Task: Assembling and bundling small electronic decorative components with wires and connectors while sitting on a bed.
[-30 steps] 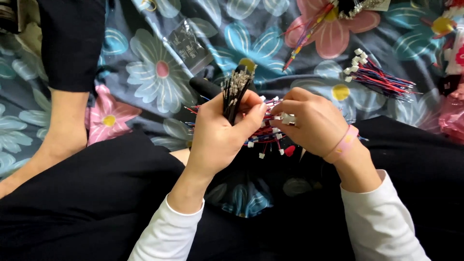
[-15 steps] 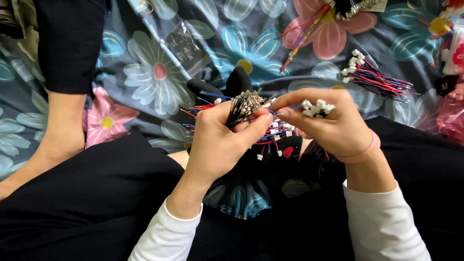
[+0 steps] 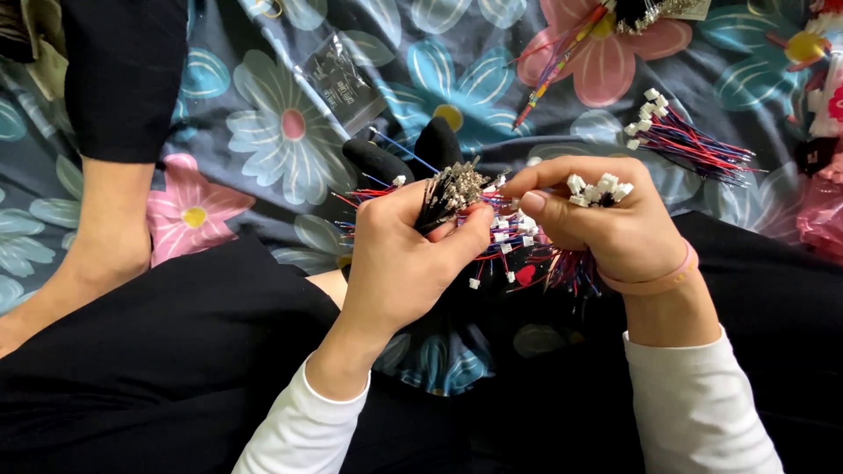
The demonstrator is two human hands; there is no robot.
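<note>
Your left hand: closed around a bundle of thin wires, thumb pressed across the stems, the bare metal-tipped ends fanning up and to the right out of the fist. A second ago that bundle stood nearly upright; it now leans toward the other hand.

Your right hand: curled shut on a cluster of small white plastic connectors that poke out above the knuckles, forefinger and thumb brought together just beside the wire tips. A second ago this hand sat lower with only a connector or two showing; it has risen level with the left, so the two lots now meet tip to tip, which reads as one being fed to the other.

Pink band: on your right wrist.

Loose red and blue leads with white plugs: spread between and under both hands, on your lap.

Black socked toes: just beyond the hands, against the cloth.

Flowered cloth: dark blue-grey, large pale and pink blossoms, under everything.

Clear plastic bag: flat on the cloth, above the left hand.

Second wire bundle: red and blue, white plugs at its left end, near your right hand but apart from it.

Multicoloured wire strand: top centre, lying aslant.

Another person's bare forearm: far left, dark sleeve above, not touching your work
</note>
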